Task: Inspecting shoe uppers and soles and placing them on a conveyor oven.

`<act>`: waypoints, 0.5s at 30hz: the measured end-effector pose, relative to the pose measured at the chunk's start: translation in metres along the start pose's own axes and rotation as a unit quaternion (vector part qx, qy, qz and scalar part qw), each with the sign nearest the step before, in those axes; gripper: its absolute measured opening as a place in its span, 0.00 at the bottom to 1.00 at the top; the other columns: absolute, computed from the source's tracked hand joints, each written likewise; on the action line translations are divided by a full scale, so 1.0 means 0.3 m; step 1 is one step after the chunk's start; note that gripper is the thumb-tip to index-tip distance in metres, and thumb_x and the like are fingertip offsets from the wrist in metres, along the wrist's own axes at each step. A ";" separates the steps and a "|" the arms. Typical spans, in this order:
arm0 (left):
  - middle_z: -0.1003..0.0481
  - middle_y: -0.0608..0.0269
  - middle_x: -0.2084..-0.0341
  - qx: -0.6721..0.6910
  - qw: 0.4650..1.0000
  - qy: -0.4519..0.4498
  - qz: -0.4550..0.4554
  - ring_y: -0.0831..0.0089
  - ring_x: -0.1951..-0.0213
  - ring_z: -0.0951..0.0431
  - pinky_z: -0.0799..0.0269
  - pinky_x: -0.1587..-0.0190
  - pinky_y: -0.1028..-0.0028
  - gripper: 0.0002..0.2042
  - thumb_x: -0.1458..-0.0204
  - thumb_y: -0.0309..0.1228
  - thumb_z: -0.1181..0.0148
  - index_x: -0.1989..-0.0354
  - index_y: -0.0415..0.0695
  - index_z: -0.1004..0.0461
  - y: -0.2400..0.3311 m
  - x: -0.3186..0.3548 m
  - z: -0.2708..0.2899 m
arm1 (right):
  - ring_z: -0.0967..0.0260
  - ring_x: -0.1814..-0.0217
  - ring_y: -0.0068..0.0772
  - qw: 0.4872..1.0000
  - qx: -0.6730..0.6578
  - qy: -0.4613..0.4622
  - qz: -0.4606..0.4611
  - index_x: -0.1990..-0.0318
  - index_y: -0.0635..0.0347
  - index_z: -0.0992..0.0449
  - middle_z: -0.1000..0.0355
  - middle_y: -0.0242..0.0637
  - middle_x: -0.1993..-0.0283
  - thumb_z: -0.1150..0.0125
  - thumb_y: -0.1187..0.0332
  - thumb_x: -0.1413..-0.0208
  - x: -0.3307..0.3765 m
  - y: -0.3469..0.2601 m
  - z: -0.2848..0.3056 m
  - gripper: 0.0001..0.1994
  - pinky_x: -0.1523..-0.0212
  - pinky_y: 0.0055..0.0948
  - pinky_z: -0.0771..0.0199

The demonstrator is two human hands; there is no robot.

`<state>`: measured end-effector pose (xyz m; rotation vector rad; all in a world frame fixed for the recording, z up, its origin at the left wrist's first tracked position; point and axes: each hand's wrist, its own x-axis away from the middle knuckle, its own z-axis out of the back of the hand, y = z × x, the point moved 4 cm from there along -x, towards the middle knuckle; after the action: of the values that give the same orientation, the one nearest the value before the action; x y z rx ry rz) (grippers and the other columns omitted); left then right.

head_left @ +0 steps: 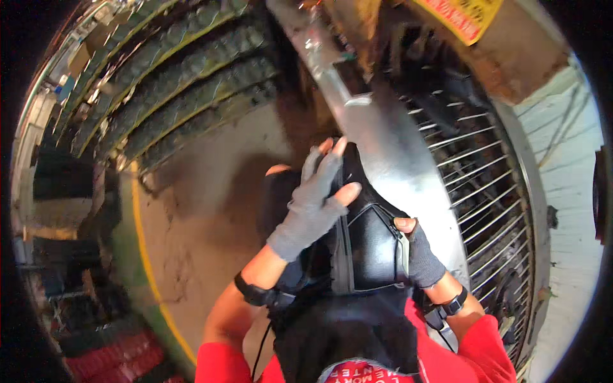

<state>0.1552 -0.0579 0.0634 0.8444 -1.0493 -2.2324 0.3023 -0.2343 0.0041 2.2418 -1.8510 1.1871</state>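
A shiny black piece [377, 249], which looks like leather and has seams and a long grey strip [343, 255] down its left side, lies in front of me at the metal ledge. My left hand [313, 201], in a grey fingerless glove, rests over its left part with fingers stretched out and thumb apart. At its right edge, my right hand [421, 252], gloved the same way, is closed with the thumb on top. Beside that palm runs a narrow pale strip [403, 252]; I cannot tell whether it is a tool or part of the piece. The right fingertips are hidden.
The bright metal ledge [383, 140] slants away from me. To its right is a rack of metal bars [479, 185] over dark things. Tiered shelves [191, 70] with many dark items stand at far left. A yellow line [145, 246] curves along the floor. A yellow-red sign [463, 16] hangs at top right.
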 end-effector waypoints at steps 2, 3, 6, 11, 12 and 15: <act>0.28 0.51 0.35 0.239 0.962 -0.073 0.112 0.68 0.42 0.22 0.29 0.38 0.69 0.27 0.29 0.38 0.43 0.24 0.42 0.35 -0.094 -0.001 -0.026 | 0.16 0.50 0.43 0.997 -0.028 0.033 0.060 0.39 0.69 0.23 0.17 0.50 0.45 0.41 0.57 0.37 0.056 -0.137 0.085 0.26 0.44 0.39 0.15; 0.24 0.55 0.40 0.336 0.906 -0.126 0.224 0.72 0.45 0.22 0.28 0.40 0.71 0.25 0.26 0.39 0.47 0.25 0.42 0.34 -0.148 0.030 -0.047 | 0.16 0.50 0.42 0.992 -0.015 0.097 0.073 0.40 0.68 0.22 0.17 0.49 0.45 0.40 0.56 0.37 0.091 -0.211 0.166 0.26 0.43 0.39 0.15; 0.16 0.61 0.56 0.226 0.928 -0.164 0.246 0.74 0.58 0.18 0.22 0.53 0.72 0.20 0.26 0.38 0.48 0.34 0.39 0.25 -0.246 0.167 -0.026 | 0.17 0.56 0.37 0.971 0.078 0.176 0.139 0.39 0.67 0.22 0.17 0.44 0.49 0.37 0.55 0.38 0.311 -0.420 0.485 0.27 0.51 0.34 0.16; 0.15 0.59 0.61 0.014 0.987 -0.154 0.052 0.72 0.63 0.17 0.21 0.57 0.70 0.13 0.31 0.34 0.41 0.46 0.38 0.19 -0.284 0.291 -0.033 | 0.23 0.62 0.33 0.779 0.361 0.455 0.237 0.34 0.66 0.27 0.20 0.39 0.58 0.32 0.57 0.40 0.668 -0.617 1.049 0.31 0.64 0.33 0.26; 0.15 0.59 0.60 0.041 0.990 -0.112 0.073 0.73 0.63 0.18 0.21 0.58 0.71 0.11 0.32 0.32 0.40 0.50 0.37 0.19 -0.293 0.288 -0.033 | 0.21 0.59 0.37 0.772 0.304 0.513 0.221 0.33 0.65 0.29 0.19 0.43 0.56 0.32 0.57 0.40 0.721 -0.609 1.106 0.32 0.61 0.36 0.24; 0.15 0.60 0.60 0.122 0.978 -0.065 0.154 0.75 0.64 0.19 0.22 0.58 0.73 0.09 0.33 0.29 0.39 0.53 0.36 0.20 -0.316 0.264 -0.051 | 0.30 0.33 0.55 0.438 0.644 0.609 0.147 0.26 0.60 0.35 0.29 0.56 0.35 0.29 0.59 0.46 0.761 -0.607 1.023 0.40 0.37 0.46 0.29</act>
<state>0.0951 -0.0659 -0.0452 0.5885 -1.4325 -1.9442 0.6254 -0.5078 -0.0109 -0.0120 -0.4159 3.4295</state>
